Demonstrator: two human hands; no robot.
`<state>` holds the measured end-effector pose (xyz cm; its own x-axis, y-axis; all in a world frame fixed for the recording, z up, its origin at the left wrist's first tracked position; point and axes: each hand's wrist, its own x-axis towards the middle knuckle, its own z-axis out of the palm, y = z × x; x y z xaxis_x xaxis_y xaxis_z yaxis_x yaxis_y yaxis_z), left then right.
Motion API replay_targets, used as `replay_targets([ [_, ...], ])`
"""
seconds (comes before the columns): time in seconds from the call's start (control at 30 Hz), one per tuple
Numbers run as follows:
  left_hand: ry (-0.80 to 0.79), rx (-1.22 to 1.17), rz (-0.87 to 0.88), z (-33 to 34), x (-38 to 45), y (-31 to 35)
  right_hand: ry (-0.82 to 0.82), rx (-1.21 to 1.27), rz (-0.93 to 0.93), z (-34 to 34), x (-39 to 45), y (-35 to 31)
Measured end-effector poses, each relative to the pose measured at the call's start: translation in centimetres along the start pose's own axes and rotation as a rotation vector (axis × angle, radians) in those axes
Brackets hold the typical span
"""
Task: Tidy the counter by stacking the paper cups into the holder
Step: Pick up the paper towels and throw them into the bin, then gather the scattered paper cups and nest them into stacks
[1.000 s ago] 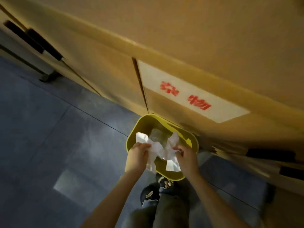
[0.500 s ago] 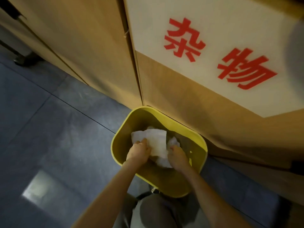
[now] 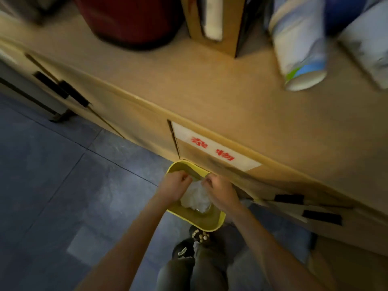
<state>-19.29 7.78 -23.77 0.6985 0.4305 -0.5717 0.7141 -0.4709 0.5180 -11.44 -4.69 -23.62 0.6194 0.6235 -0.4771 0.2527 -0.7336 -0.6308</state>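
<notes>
My left hand (image 3: 173, 186) and my right hand (image 3: 220, 193) hover over a yellow waste bin (image 3: 210, 224) on the floor, against the wooden cabinet. Both hands are curled, pinching the top of a crumpled white wad (image 3: 195, 197) that sits in the bin between them. Up on the counter (image 3: 210, 91), a stack of white, blue and green paper cups (image 3: 300, 45) lies on its side at the far right. A second cup stack (image 3: 366, 45) lies beside it, cut off by the frame. A wooden box holder (image 3: 212, 24) stands behind. The view is blurred.
A dark red round container (image 3: 130, 19) stands on the counter at the back left. The cabinet door carries a white label with red characters (image 3: 214, 151). Black handles (image 3: 288, 198) stick out to the right. My legs and shoes (image 3: 193, 244) are on the grey tiled floor.
The view has pulled up and back, so the countertop and cups have come into sight. My hands have risen from deep in the bin to its rim, with the white wad bunched tighter between them.
</notes>
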Motion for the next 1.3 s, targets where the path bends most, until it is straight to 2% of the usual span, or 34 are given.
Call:
replay_targets([
  [0.13, 0.086, 0.102, 0.138, -7.1, -4.7, 6.1, 0.105, -0.147, -0.107, -6.5, -3.9, -6.2],
  [0.4, 0.284, 0.318, 0.424, -18.3, -10.3, 18.6, 0.340, -0.256, -0.162, -20.1, -9.4, -15.3],
  [0.57, 0.376, 0.422, 0.555, -21.6, -10.7, 25.1, 0.499, -0.293, -0.148, -27.3, -10.9, -16.8],
  [0.77, 0.493, 0.470, 0.699, -22.3, -8.6, 31.7, 0.670, -0.358, -0.097, -34.5, -10.3, -14.7],
  [0.87, 0.457, 0.439, 0.680, -20.8, -6.4, 33.8, 0.743, -0.286, -0.024, -36.9, -8.8, -12.4],
  [1.0, 0.398, 0.422, 0.593, -17.5, -3.3, 34.9, 0.755, -0.194, 0.074, -37.8, -6.0, -8.1],
  [1.13, 0.321, 0.317, 0.405, -14.4, -0.7, 35.3, 0.706, -0.149, 0.103, -37.6, -2.8, -4.3],
  [1.3, 0.274, 0.064, 0.127, -12.6, 1.9, 35.7, 0.610, -0.134, 0.219, -37.5, 0.6, -1.5],
])
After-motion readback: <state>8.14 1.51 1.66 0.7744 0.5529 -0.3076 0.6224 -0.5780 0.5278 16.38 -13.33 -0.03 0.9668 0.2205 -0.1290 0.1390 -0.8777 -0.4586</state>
